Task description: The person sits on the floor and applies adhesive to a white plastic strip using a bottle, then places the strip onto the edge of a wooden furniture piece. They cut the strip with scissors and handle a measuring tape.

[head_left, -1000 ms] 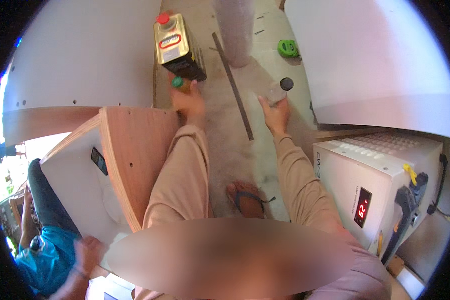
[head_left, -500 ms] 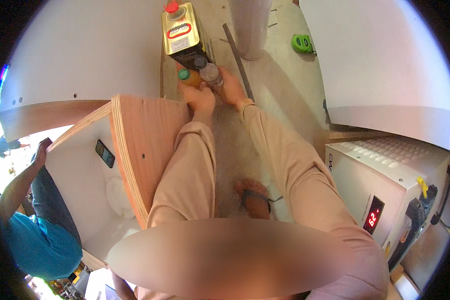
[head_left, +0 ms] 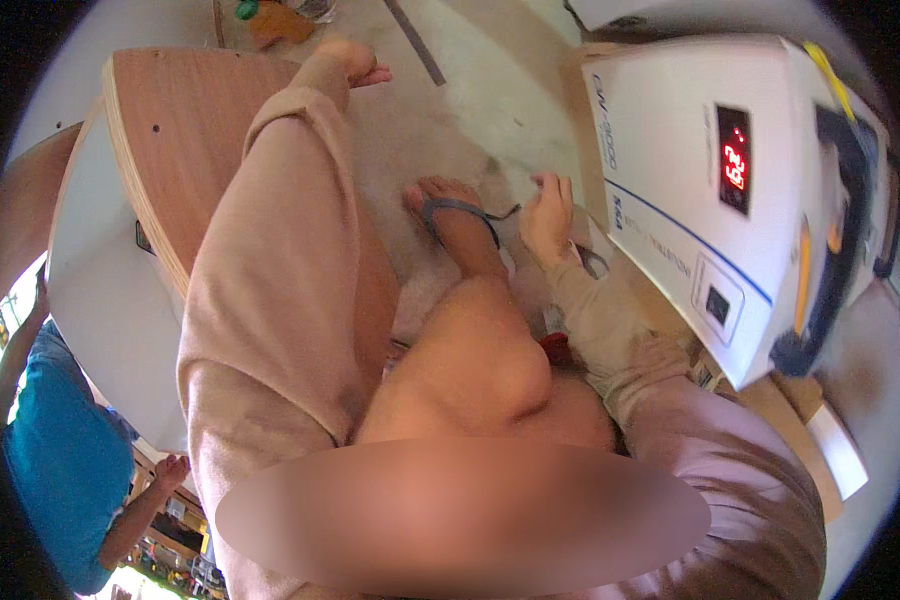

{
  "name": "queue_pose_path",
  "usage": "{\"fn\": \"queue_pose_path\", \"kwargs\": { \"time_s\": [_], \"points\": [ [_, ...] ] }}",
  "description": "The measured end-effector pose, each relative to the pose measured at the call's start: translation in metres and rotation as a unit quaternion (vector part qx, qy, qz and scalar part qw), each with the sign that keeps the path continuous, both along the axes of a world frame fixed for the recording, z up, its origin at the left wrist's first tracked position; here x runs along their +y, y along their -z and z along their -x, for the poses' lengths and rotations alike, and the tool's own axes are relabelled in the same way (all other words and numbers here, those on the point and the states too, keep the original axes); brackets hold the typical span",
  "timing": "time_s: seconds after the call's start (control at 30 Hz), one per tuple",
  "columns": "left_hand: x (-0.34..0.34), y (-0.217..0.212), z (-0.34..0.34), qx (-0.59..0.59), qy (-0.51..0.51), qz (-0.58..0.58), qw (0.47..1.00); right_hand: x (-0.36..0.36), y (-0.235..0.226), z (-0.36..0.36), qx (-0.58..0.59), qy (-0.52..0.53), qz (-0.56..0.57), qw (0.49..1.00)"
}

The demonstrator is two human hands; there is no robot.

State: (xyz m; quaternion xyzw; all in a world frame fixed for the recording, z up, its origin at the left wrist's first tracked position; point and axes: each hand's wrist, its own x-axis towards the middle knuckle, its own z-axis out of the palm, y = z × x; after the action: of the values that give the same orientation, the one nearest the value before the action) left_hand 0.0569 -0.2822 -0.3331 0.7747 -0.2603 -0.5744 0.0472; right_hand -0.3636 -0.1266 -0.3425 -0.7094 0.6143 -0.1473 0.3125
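My left hand (head_left: pixel 350 63) hovers above the floor near the top, just right of a bottle with orange contents (head_left: pixel 278 28) and a green cap. Its fingers are loosely apart and nothing shows in them. Part of a clear bottle (head_left: pixel 316 9) is cut off by the upper edge. My right hand (head_left: pixel 547 218) is low over the floor, left of a white machine (head_left: pixel 660 170) with a red lit display. Its fingers are stretched out and hold nothing visible. Beside that wrist lies a grey ring-shaped thing (head_left: pixel 592 262), partly hidden by the sleeve.
A plywood box (head_left: pixel 190 130) with a white inside stands at the left. Behind it is a person in a blue shirt (head_left: pixel 65 440). A dark flat strip (head_left: pixel 415 40) lies on the floor. My sandalled foot (head_left: pixel 455 210) is between my arms. Cardboard (head_left: pixel 770 440) lies below the machine.
Both hands have let go of the two bottles. My right hand has come back toward me and right, beside the machine. The view has shifted right and nearer; the metal can is out of sight.
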Motion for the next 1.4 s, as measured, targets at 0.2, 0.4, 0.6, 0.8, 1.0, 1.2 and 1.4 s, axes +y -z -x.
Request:
{"fn": "queue_pose_path", "kwargs": {
  "time_s": [0.2,0.4,0.6,0.8,1.0,1.2,1.4],
  "points": [
    [-0.006,-0.205,0.058,-0.183,0.487,0.206,0.829,0.034,-0.009,0.057,0.054,-0.191,0.059,0.978],
    [0.069,-0.402,0.12,-0.249,0.241,0.393,0.852,0.033,-0.006,0.048,0.135,-0.34,0.064,0.929],
    [0.208,-0.492,0.176,-0.319,0.223,0.483,0.784,0.063,0.012,0.041,0.033,-0.245,-0.007,0.969],
    [0.364,-0.489,0.205,-0.391,0.021,0.484,0.782,0.07,0.032,0.119,0.02,-0.204,-0.038,0.978],
    [0.459,-0.437,0.246,-0.303,-0.351,0.528,0.712,0.067,-0.007,0.212,0.168,-0.143,-0.154,0.963],
    [0.477,-0.414,0.268,-0.163,-0.309,0.581,0.736,0.082,-0.216,0.248,-0.052,-0.142,0.001,0.989],
    [0.454,-0.407,0.273,-0.243,-0.363,0.463,0.771,0.057,-0.404,0.221,-0.097,-0.174,0.224,0.954]
  ]
}}
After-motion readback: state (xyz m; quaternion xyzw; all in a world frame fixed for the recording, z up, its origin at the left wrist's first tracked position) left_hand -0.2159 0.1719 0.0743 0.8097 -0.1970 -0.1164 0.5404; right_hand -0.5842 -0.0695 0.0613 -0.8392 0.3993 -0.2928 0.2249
